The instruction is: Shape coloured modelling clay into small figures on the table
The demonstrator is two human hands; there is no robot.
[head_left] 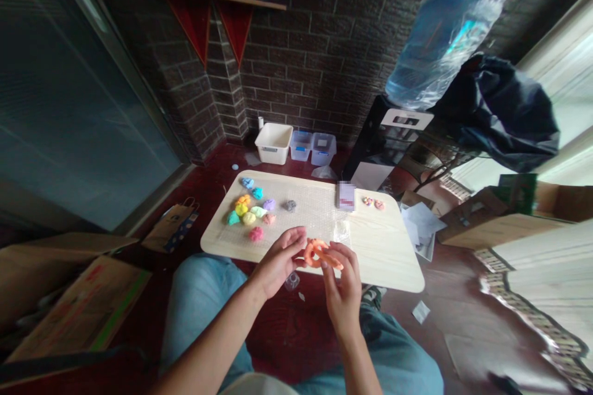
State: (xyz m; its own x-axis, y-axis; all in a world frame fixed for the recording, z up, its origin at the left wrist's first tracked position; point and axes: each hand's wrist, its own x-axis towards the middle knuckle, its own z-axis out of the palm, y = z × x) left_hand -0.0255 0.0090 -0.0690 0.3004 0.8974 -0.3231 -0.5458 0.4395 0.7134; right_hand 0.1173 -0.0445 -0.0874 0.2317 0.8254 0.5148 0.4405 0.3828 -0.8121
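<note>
1. Both hands are up over the near edge of the table (380, 247), holding an orange loop (328, 256) between them. It looks soft, like modelling clay: a ring with a strand running off toward the right.
2. Right hand (343, 278): thumb and fingers closed on the strand side of the loop.
3. Left hand (282, 259): fingers curved, thumb apart from them, tips at the loop's left edge. Cannot tell whether they pinch it or only steady it.
4. Step in hand, my judgement: working the orange piece in the air, probably bending or joining its ends. Loop reads as formed; whether the join is closed is too small to make out.
5. Next move, as I judge it, calls for a light touch: right hand steadying the strand, left fingertips pressing or turning the ring without flattening the hole.
6. On the table's left half: loose coloured clumps, among them a pink clump (256, 233) nearest the person and a grey clump (290, 205) set apart from the others.
7. Just beyond the right hand, a clear packet (341, 230) lies on the tabletop.
</note>
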